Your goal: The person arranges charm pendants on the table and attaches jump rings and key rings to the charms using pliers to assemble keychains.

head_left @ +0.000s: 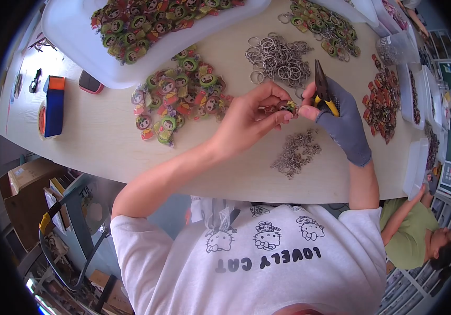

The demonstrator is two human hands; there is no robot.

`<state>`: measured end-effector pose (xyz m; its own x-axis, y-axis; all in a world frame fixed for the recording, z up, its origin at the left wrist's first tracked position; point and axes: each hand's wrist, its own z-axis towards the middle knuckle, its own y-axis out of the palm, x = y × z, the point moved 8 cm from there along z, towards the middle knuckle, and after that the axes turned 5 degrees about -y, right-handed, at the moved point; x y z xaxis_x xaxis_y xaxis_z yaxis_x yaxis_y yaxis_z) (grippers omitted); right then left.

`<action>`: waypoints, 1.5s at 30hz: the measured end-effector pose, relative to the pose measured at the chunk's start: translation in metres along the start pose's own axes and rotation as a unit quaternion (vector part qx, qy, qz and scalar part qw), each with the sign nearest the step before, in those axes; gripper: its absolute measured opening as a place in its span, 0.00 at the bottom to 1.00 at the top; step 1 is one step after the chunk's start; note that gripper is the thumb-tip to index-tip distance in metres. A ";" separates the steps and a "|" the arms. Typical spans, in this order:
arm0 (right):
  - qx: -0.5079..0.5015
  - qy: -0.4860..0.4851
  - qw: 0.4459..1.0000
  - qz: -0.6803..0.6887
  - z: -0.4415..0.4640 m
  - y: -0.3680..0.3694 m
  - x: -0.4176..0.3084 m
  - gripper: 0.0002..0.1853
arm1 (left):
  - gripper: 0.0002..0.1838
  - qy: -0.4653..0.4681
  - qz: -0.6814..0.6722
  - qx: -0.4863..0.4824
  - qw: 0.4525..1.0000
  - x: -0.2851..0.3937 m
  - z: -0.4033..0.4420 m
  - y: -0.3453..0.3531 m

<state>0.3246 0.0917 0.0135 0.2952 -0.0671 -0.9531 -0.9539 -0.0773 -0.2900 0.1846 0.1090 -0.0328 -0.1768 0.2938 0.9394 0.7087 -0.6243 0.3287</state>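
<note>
My left hand (pixel 249 118), bare, pinches a small character charm (pixel 288 106) between thumb and fingers. My right hand (pixel 336 113) wears a grey glove that leaves the fingertips bare. It holds needle-nose pliers (pixel 322 86) with black jaws pointing away from me and yellow-and-black handles. The right thumb and fingertip meet the edge of the charm, close to a metal ring (pixel 299 93). Just beyond my hands lies a pile of split key rings (pixel 283 58). Nearer to me is a heap of small metal links (pixel 296 152).
Loose charms (pixel 175 94) lie left of my hands, below a white tray (pixel 73 47) of more charms. Charms with rings (pixel 333 34) and reddish charms (pixel 381 100) lie to the right. A blue-and-orange box (pixel 53 107) stands left. Another person (pixel 420 231) sits at right.
</note>
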 end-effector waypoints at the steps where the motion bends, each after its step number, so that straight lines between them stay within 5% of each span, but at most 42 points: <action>1: 0.008 -0.001 1.000 0.009 0.000 0.000 -0.001 0.07 | 0.12 0.004 -0.002 0.001 1.000 0.001 0.000 0.000; 8: -0.044 -0.028 0.995 -0.082 -0.010 0.013 -0.008 0.06 | 0.07 0.148 0.273 0.045 0.950 0.029 -0.007 0.001; 15: 0.003 0.011 0.995 -0.101 -0.005 -0.008 0.005 0.07 | 0.07 0.108 0.212 0.051 0.970 0.019 -0.004 -0.005; 18: 0.043 -0.282 0.868 -0.406 0.019 -0.011 -0.028 0.10 | 0.06 0.085 0.200 0.087 0.972 0.021 -0.003 -0.014; 22: -0.005 -0.332 0.775 -0.538 0.031 0.006 -0.014 0.16 | 0.07 0.110 0.239 0.117 0.958 0.033 -0.005 -0.020; 34: 0.008 -0.328 0.751 -0.574 0.035 0.006 -0.010 0.17 | 0.10 0.186 0.288 0.134 0.930 0.040 -0.010 -0.017; 37: 0.020 -0.333 0.755 -0.564 0.036 0.002 -0.014 0.17 | 0.09 0.178 0.290 0.143 0.929 0.040 -0.009 -0.020; 40: 0.048 -0.289 0.818 -0.496 0.038 -0.014 -0.013 0.14 | 0.09 0.174 0.296 0.151 0.927 0.040 -0.008 -0.021; 43: 0.033 -0.130 0.977 -0.165 0.039 -0.025 -0.007 0.10 | 0.09 0.191 0.315 0.149 0.918 0.040 -0.009 -0.021; 45: 0.012 -0.085 0.994 -0.064 0.034 -0.019 -0.012 0.10 | 0.10 0.204 0.322 0.146 0.913 0.041 -0.010 -0.019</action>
<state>0.3373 0.1277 0.0273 0.4025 0.1112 -0.9086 -0.9108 -0.0504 -0.4097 0.1574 0.1257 0.0007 0.1436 -0.3979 0.9061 0.8964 -0.3358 -0.2895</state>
